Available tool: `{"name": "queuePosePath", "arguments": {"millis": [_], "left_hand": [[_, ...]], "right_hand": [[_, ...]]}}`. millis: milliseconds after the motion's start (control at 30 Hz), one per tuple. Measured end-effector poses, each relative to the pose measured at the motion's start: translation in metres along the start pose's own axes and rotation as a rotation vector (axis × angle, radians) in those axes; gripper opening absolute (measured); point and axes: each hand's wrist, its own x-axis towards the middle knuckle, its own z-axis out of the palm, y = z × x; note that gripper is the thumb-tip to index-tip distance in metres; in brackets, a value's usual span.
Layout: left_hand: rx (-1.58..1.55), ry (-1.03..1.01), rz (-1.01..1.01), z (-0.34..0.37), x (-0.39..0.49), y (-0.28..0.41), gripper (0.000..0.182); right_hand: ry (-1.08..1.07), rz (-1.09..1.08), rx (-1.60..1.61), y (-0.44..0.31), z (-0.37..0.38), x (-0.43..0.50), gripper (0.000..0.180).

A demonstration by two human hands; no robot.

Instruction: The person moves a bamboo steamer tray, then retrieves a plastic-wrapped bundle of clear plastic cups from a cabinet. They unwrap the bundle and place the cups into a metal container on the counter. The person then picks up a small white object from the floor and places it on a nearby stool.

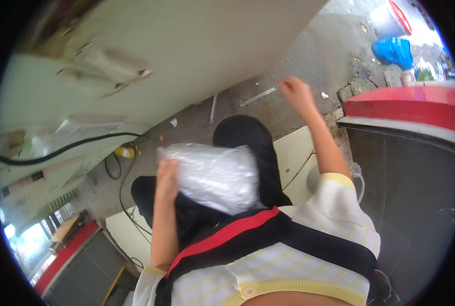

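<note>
My left hand grips the left edge of a crinkled clear plastic bag, which spreads over my lap and the black trousers. Glare and blur hide what, if anything, is inside it. Out to the right, my right hand is raised with its fingers curled in. A thin clear plastic strip ends right beside those fingers; I cannot tell whether they touch it. Another clear strip lies on the floor to the left of it.
A large pale panel rises in front of me, with a black cable crossing its lower left. On the grey floor are a white scrap and a yellow object. A red-topped dark counter stands right; a blue bag and white bucket lie beyond.
</note>
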Motion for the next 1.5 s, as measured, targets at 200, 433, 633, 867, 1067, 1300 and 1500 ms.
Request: {"name": "queuePosePath", "arguments": {"millis": [200,433,633,867,1067,1300,1500], "left_hand": [[0.015,-0.052,0.054,-0.064,-0.005,0.037,0.048],[-0.021,-0.011,-0.008,-0.092,-0.021,0.011,0.055],[-0.037,0.054,-0.031,-0.095,-0.029,-0.005,0.052],[-0.060,0.049,0.034,-0.090,-0.037,-0.019,0.050],[-0.102,0.082,0.047,-0.092,-0.049,-0.024,0.050],[-0.168,-0.028,0.028,-0.083,-0.020,-0.017,0.044],[-0.296,-0.041,-0.061,-0.052,-0.016,0.015,0.036]], "right_hand": [[-0.266,-0.193,-0.543,0.158,0.214,0.032,0.017],[-0.266,-0.052,-0.810,0.184,0.299,0.068,0.018],[-0.510,-0.424,-0.582,0.126,0.308,0.071,0.015],[-0.498,-0.765,-0.540,0.061,0.373,0.055,0.016],[-0.734,-0.541,-0.660,0.052,0.386,0.058,0.023],[-0.797,-0.240,-0.225,-0.020,0.275,0.030,0.030],[-0.791,-0.492,-0.149,-0.113,0.115,0.019,0.036]]}}
